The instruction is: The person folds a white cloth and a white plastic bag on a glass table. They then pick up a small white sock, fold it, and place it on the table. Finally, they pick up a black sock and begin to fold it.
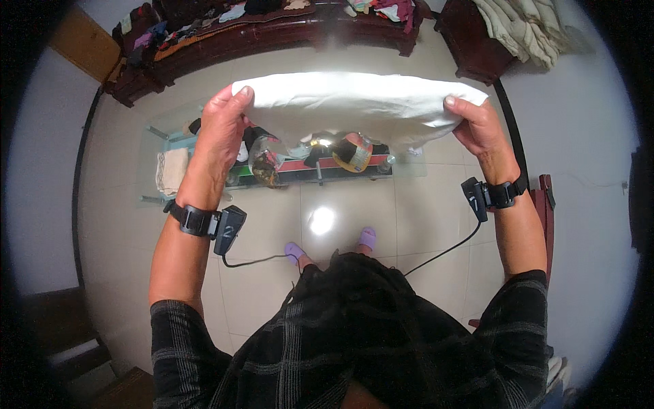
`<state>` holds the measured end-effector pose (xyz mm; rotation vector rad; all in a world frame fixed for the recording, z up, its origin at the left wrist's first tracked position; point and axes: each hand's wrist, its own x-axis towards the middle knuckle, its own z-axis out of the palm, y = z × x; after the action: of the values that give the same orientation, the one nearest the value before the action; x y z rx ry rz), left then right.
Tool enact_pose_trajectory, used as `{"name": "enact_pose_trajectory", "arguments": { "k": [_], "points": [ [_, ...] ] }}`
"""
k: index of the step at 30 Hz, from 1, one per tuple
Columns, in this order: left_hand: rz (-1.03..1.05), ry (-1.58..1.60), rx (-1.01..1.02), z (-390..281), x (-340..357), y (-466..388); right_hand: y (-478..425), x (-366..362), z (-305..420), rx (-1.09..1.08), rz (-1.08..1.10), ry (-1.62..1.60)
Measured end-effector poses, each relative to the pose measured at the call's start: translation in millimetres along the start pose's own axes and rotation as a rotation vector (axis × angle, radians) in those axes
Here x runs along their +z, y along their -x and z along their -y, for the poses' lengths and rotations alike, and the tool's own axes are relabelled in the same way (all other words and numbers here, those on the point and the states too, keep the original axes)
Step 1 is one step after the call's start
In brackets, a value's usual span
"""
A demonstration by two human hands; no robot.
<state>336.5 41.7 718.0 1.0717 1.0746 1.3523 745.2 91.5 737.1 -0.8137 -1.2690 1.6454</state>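
Note:
A white cloth (347,99) is stretched sideways in the air before me, above the far side of a glass-topped table. My left hand (225,115) grips its left corner, thumb on top. At the other end my right hand (475,120) pinches the right corner in the same way. The cloth's lower part hangs down in soft folds and covers some of the table behind it. Each wrist wears a black strap with a small cabled device.
The glass table (409,171) holds a folded cream towel (172,171), a clear plastic bag (265,161) and a yellow-edged package (355,156). Dark wooden seating (286,30) with scattered clothes runs along the back. A wooden chair (475,46) bears pale fabric. Tiled floor (347,209) lies below.

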Motion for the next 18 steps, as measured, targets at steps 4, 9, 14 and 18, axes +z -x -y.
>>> {"name": "enact_pose_trajectory", "arguments": {
  "k": [4, 9, 14, 18],
  "points": [
    [0.020, -0.084, 0.051, 2.4, 2.9, 17.5, 13.5, 0.9, -4.5, -0.043, 0.005, 0.165],
    [0.196, -0.058, -0.053, 37.2, -4.7, 81.7, 68.5, 8.6, -27.3, -0.033, -0.010, 0.445],
    [0.293, 0.295, -0.445, 69.7, -3.4, 144.6, 114.0, 14.8, -50.9, 0.122, 0.032, 0.338],
    [0.076, 0.604, -0.862, 106.7, -1.7, 181.4, 133.1, 20.7, -51.0, 0.317, 0.088, 0.304]
  ]
}}
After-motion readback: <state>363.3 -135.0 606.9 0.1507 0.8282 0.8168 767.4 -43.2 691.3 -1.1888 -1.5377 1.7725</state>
